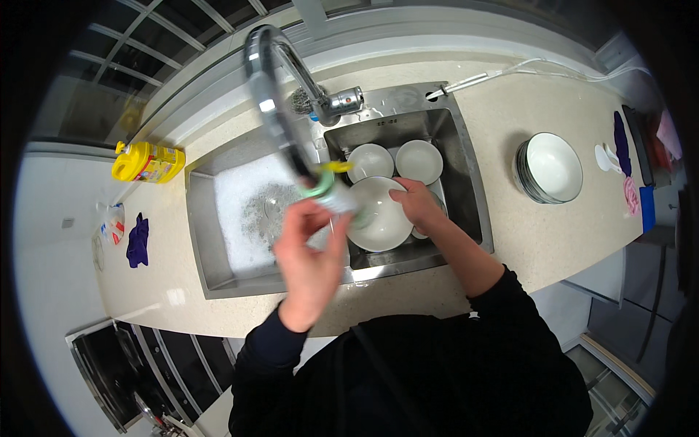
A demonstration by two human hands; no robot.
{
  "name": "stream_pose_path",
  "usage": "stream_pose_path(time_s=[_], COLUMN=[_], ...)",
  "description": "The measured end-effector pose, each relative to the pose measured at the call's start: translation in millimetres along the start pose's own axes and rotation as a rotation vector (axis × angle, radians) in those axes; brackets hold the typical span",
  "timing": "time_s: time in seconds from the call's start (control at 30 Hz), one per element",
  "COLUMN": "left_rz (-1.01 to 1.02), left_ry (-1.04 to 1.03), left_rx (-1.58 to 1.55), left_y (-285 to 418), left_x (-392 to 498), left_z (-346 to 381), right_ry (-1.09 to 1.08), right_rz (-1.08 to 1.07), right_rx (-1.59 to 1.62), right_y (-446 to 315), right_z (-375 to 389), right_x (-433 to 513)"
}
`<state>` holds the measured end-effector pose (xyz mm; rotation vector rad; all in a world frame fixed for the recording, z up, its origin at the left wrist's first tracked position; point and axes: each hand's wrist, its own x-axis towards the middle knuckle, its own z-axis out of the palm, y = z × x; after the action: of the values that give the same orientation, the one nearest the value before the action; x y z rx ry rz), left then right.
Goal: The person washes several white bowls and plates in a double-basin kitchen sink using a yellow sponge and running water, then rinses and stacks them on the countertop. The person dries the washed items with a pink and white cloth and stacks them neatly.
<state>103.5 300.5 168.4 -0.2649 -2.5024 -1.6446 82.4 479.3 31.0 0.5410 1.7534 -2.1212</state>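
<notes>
My left hand (308, 251) has its fingers around the green-and-white spray nozzle (330, 192) at the end of the chrome faucet (267, 82). A yellow tab (339, 166) sticks out from the nozzle, and this area is blurred by motion. My right hand (418, 205) grips the rim of a white bowl (382, 229), tilted under the nozzle above the right sink basin (469, 213). Behind it, two white bowls, one on the left (371, 163) and one on the right (419, 162), rest in that basin. More dishware below my right hand is mostly hidden.
Foamy water (240, 218) fills part of the left basin (199, 235). A stack of bowls (551, 169) stands on the right counter, with white spoons (605, 158) beyond. A yellow detergent jug (150, 162) and a purple cloth (138, 240) are at left. A steel scourer (300, 101) sits behind the faucet.
</notes>
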Motion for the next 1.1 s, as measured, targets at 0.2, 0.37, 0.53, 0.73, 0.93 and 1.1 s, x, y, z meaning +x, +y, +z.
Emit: stream_pose_path(time_s=[0.2,0.37,0.53,0.73,0.93,1.1], left_rz=[0.282,-0.336,-0.956,-0.998,-1.139,-1.269], left_ry=[-0.106,-0.251,-0.412,-0.386,-0.417,-0.407], left_rx=[0.142,-0.266,-0.932,-0.820,-0.918,-1.011], left_y=[-10,-62,-107,-113,-102,-97], left_x=[2,-1,-8,-8,-21,-25], left_z=[21,15,26,32,40,43], right_ry=[0.052,0.025,-0.108,0.510,0.403,0.367], right_rz=[0.020,0.021,0.067,-0.899,-0.599,-0.621], right_rx=[0.127,0.183,0.066,-0.453,-0.855,-0.732], right_y=[-15,-22,-31,-70,-98,-92], right_z=[-2,-10,11,21,28,17], right_x=[-8,-7,4,97,129,139])
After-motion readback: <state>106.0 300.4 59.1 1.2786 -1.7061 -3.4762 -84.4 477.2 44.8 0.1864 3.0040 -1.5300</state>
